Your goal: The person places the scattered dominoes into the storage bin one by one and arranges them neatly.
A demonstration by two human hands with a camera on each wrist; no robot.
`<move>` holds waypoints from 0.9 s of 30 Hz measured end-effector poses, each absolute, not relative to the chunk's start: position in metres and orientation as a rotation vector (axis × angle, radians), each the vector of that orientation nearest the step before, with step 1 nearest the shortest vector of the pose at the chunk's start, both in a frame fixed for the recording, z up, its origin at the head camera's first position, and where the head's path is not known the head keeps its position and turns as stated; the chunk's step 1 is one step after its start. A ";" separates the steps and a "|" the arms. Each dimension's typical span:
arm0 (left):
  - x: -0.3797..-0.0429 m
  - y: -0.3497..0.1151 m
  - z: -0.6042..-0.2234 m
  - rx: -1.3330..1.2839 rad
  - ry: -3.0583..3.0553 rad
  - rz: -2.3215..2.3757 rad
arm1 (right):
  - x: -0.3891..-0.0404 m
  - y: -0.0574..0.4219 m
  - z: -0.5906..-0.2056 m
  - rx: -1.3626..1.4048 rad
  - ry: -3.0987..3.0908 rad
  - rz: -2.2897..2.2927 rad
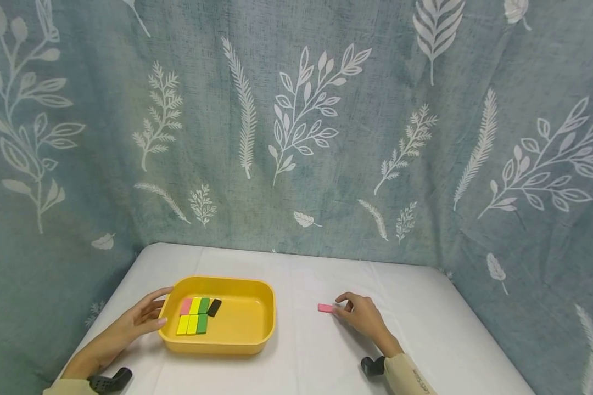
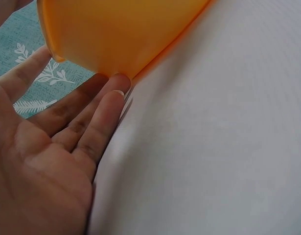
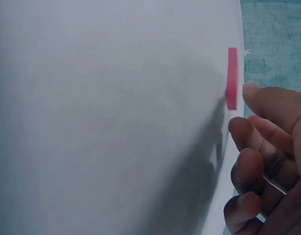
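A yellow tray (image 1: 237,348) stands on the left half of the white-covered table. My left hand (image 1: 137,319) is at its left side, with fingers and thumb along the wall and rim; in the left wrist view the fingertips touch the tray's wall (image 2: 121,39). Inside lie small flat rectangular blocks: a pink one (image 1: 185,306), several yellow ones (image 1: 182,325), green ones (image 1: 201,323) and a tilted black one (image 1: 214,308). On the table, another pink block (image 1: 324,308) lies just left of my right hand (image 1: 361,315). The right wrist view shows its loosely bent fingers beside this block (image 3: 232,78), not pinching it.
The white cloth (image 1: 296,373) covers the table, whose far edge meets a blue-green leaf-patterned curtain (image 1: 296,208). Curtain also hangs at both sides. A black device (image 1: 111,379) is on the left wrist and another (image 1: 373,366) on the right.
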State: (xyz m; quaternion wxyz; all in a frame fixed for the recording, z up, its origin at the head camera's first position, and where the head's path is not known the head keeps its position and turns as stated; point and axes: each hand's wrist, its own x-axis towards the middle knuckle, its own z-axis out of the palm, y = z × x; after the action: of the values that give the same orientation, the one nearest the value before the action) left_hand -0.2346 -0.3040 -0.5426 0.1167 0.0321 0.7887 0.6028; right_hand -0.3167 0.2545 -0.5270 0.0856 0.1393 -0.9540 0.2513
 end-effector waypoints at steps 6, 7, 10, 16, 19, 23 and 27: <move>-0.234 -0.304 -0.542 0.095 2.310 1.766 | -0.318 0.258 -0.532 0.375 -2.872 0.750; -0.234 -0.304 -0.542 0.094 2.307 1.767 | -0.318 0.258 -0.533 0.371 -2.873 0.754; -0.233 -0.303 -0.541 0.090 2.307 1.766 | -0.319 0.258 -0.534 0.369 -2.874 0.756; -0.233 -0.302 -0.539 0.088 2.302 1.771 | -0.320 0.257 -0.534 0.406 -2.877 0.770; -0.232 -0.302 -0.538 0.087 2.300 1.775 | -0.321 0.257 -0.533 0.415 -2.880 0.776; -0.231 -0.301 -0.538 0.094 2.294 1.777 | -0.319 0.258 -0.533 0.439 -2.905 0.822; -0.232 -0.301 -0.536 0.086 2.291 1.779 | -0.317 0.258 -0.531 0.546 -2.933 0.902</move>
State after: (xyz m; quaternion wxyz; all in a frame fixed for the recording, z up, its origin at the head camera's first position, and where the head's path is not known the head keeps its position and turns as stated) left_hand -0.2317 -0.3015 -0.5365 0.1197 0.0294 0.7838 0.6086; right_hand -0.3171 0.2580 -0.5314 0.0125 0.1751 -0.9410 0.2893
